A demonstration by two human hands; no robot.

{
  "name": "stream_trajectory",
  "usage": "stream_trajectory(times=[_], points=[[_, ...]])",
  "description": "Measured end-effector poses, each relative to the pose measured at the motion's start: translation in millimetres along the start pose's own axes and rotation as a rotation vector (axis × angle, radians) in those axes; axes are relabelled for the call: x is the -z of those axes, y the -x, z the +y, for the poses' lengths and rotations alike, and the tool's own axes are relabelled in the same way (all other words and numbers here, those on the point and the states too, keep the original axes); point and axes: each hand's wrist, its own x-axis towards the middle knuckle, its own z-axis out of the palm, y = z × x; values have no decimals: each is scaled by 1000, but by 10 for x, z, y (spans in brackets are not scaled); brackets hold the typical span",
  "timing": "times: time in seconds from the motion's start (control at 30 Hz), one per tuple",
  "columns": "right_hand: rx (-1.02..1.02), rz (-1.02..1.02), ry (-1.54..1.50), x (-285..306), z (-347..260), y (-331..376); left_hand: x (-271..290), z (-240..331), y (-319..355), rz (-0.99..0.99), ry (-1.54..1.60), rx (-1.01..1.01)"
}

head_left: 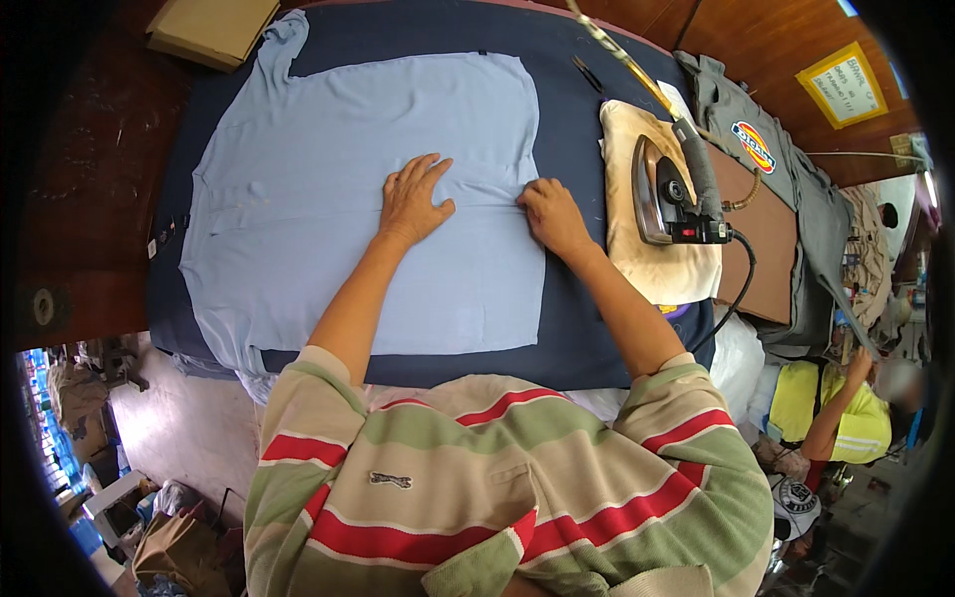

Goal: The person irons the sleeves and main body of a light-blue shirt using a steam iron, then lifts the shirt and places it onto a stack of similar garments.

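A light blue long-sleeved shirt [398, 289] lies spread on a dark blue table cover, its hem toward the right. My left hand [413, 202] rests on the middle of the shirt, fingers spread and pressing on the cloth. Small creases run from it toward the hem. With fingers curled in, my right hand [555, 215] pinches the shirt's hem edge. Right of that hand, a steam iron [657, 194] with a grey padded handle sits on a folded cream cloth [622, 264].
A black cord [744, 284] and a hose [637, 65] run from the iron. Beyond lie a brown board [751, 239] and grey garments [731, 95]. A cardboard box [214, 30] stands at the far left, dark tweezers [587, 73] at the back. Someone in a yellow vest [861, 430] is at right.
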Motion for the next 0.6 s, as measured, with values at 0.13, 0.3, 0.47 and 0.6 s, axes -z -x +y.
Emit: stream_trajectory(times=[0.13, 0.3, 0.47, 0.6], points=[[-23, -5, 56, 71, -148, -32, 56, -42, -41, -57, -43, -26], [-347, 239, -234, -35, -113, -597, 131, -57, -26, -27, -76, -102], [-554, 378, -293, -216, 447, -1108, 448, -999, -471, 274, -119, -118], [-532, 315, -71, -267, 908, -1424, 751, -1891, -1115, 337, -197, -35]])
